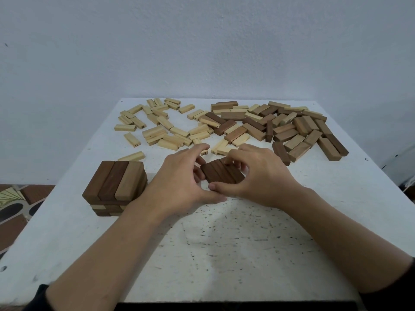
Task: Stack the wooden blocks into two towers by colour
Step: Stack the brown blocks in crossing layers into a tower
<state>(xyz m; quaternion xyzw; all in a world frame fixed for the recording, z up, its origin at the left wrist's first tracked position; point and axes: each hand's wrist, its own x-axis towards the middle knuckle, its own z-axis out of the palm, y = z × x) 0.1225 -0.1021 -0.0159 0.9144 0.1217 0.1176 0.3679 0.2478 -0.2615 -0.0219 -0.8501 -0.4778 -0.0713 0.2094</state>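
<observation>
1. At nine o'clock on the white tabletop [247, 243] stands our started tower of brown rectangular wooden blocks [114, 187], its top layer running twelve-to-six.
2. Our left hand [179, 180], the nearer to it, curls round a row of three dark brown wooden blocks [222, 173] at centre.
3. Our right hand [260, 178] pinches that row too; its long axis runs ten-to-four, so we judge it needs turning crosswise.

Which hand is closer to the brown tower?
Left. The left hand sits just right of the brown tower; the right hand is farther right, beyond the dark blocks both hold.
</observation>
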